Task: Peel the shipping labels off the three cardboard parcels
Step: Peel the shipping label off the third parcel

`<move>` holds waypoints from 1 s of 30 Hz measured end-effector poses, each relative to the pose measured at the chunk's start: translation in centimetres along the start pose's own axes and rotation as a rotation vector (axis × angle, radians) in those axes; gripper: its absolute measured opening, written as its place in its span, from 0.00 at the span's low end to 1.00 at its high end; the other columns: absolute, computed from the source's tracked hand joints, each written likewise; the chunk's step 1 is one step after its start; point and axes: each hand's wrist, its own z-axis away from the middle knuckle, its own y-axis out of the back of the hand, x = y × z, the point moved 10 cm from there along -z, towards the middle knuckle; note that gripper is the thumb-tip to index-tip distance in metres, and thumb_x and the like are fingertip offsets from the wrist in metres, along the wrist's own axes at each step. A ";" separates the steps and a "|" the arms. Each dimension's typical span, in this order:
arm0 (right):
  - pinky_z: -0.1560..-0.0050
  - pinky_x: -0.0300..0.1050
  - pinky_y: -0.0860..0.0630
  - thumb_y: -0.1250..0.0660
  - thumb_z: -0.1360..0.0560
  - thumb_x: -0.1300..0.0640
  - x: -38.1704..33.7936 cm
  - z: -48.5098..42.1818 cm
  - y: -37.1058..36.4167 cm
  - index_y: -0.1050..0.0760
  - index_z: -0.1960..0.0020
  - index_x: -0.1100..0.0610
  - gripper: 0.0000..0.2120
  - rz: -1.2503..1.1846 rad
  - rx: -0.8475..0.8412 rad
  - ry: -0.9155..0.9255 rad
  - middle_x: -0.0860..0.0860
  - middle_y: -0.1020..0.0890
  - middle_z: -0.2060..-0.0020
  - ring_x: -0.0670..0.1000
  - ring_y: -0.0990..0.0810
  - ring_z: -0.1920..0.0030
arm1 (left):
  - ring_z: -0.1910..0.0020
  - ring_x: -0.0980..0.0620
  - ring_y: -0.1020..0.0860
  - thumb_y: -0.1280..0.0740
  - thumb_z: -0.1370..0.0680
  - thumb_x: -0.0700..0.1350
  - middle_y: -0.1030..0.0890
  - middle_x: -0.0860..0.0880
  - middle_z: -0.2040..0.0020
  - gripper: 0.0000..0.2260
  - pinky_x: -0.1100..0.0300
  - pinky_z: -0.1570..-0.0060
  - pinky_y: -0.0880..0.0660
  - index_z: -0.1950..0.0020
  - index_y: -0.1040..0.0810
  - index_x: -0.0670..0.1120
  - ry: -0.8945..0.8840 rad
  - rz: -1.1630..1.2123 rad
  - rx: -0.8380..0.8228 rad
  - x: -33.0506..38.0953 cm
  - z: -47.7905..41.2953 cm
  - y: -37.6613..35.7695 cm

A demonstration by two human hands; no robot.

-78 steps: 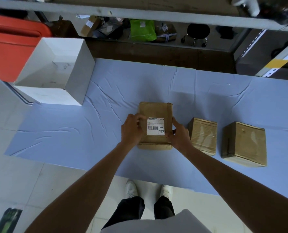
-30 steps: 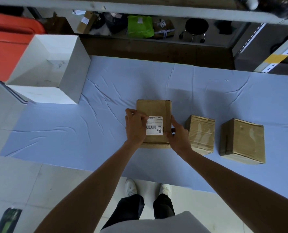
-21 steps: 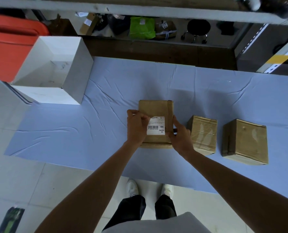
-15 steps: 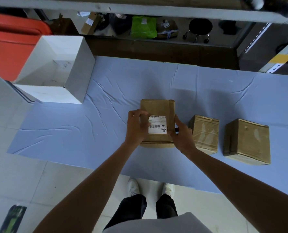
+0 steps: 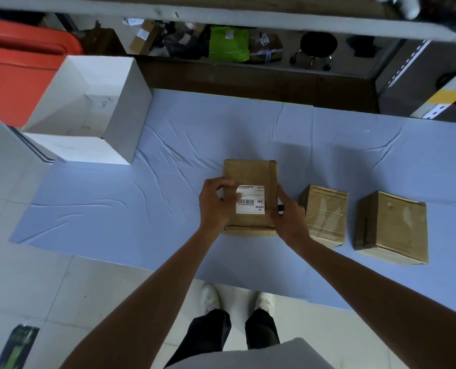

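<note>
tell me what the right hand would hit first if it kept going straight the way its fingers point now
Most likely the left hand. The right hand points leftward across the labelled parcel, fingertips at the shipping label, though depth is unclear.

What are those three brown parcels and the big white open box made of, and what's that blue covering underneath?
The three brown parcels look like matte corrugated cardboard; glossy streaks on the middle parcel suggest clear tape. The white printed label on the left parcel seems to be smooth sticker paper. The big white open box looks like stiff, thin-walled card. The blue covering creases like thin cloth.
</note>
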 end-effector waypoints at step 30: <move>0.48 0.53 0.19 0.33 0.28 0.63 0.7 0.3 0.2 0.40 0.26 0.43 0.35 -0.119 0.042 -0.001 0.50 0.16 0.49 0.49 0.17 0.51 | 0.49 0.53 0.22 0.28 0.29 0.44 0.25 0.53 0.43 0.00 0.53 0.45 0.26 0.59 0.17 0.48 0.063 -0.181 0.008 0.7 -0.1 -1.4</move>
